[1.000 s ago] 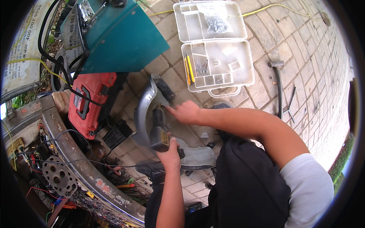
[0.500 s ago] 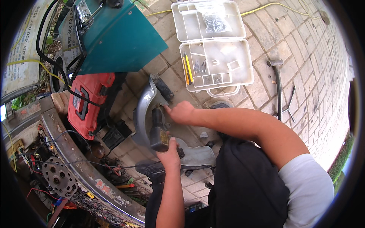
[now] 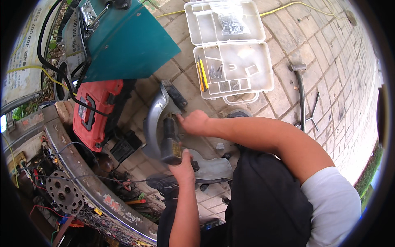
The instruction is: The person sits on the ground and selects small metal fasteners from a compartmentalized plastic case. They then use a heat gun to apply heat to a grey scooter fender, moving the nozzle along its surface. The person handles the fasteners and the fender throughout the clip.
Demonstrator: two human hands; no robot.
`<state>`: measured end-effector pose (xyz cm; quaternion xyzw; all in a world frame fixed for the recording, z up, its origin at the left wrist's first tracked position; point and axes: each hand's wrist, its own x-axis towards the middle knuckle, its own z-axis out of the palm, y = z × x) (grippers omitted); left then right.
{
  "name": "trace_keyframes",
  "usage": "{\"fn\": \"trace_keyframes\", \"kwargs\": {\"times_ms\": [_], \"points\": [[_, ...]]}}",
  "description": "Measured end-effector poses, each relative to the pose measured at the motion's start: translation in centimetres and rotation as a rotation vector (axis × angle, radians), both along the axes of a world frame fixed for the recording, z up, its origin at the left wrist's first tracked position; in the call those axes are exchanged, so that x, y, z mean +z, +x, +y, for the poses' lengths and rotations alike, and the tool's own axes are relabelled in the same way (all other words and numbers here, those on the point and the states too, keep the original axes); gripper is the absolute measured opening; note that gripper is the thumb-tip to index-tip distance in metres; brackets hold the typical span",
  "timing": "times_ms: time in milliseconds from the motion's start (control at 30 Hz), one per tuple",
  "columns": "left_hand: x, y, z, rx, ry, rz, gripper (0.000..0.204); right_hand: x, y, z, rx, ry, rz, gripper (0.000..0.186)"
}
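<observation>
My left hand is wrapped round the body of a dark handheld power tool, whose nose points away from me. The tool's tip meets a curved silver-grey moulded part standing on the paving. On the right side of the tip is my right hand, fingers curled and the index fingertip at the part's inner edge. Whatever those fingers hold, if anything, is hidden. Nearer to me lies a pale grey, wavy-edged piece of similar material.
A white compartment case lies open ahead, with a bag of small metal pieces in its lid. Left are a red toolbox and a teal metal box. A hammer lies at the right; a cluttered worn metal edge borders the left.
Almost nothing differs. The tool in my left hand sits a touch further left; the right hand keeps its place at the part's edge.
</observation>
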<state>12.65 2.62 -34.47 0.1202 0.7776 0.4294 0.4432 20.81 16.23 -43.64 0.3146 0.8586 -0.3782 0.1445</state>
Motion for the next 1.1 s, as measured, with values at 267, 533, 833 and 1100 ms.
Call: {"fn": "trace_keyframes", "kwargs": {"times_ms": [267,533,833,1100], "points": [[-0.4,0.5,-0.4,0.030,-0.031,0.062,0.032,0.0,-0.2,0.0,-0.008,-0.002,-0.009,0.055],[1.1,1.3,-0.5,0.098,0.012,0.098,0.032,-0.3,-0.9,0.1,-0.028,-0.042,-0.010,0.050],[11.0,-1.2,-4.4,-0.069,-0.013,0.078,0.039,0.8,-0.4,0.1,-0.022,-0.067,-0.030,0.053],[16.1,-3.6,-10.3,-0.004,-0.186,0.233,0.051,1.1,1.1,-1.7,-0.065,0.024,0.087,0.060]]}}
